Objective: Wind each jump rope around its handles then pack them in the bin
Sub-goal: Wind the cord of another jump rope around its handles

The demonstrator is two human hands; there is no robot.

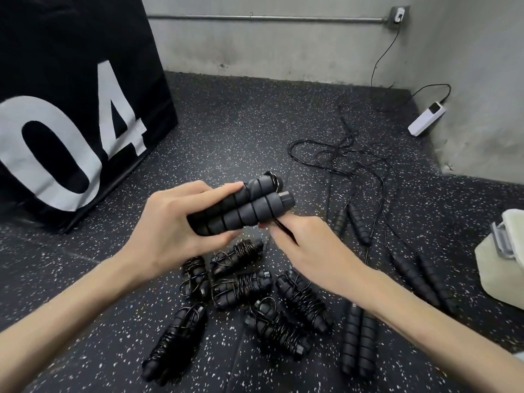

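**Winding well under way, nothing packed**

Held at frame centre: a pair of handles, side by side, gripped by the left hand, fingers curled round the lower ends. Only a few turns of cord laid across the foam so far. Just right of centre, the right hand pinching the thin cord close under the handles, fingers closed on it, apparently mid-wrap.

Below the hands, in the lower middle of the frame, six wound bundles lying loose on the speckled floor, cord coiled tightly round each pair of handles. Done as far as winding goes, but none in a bin.

To the right and lower right, several unwound ropes: three pairs of bare handles lying on the floor, with a tangle of loose cord spreading toward the upper right. Likely three ropes left after the one in hand, though hard to count exactly through the tangle.

At the right edge, part of a pale container with a grey latch, possibly the bin; contents not visible.

Rough judgement: winding a little past halfway, packing not yet begun.
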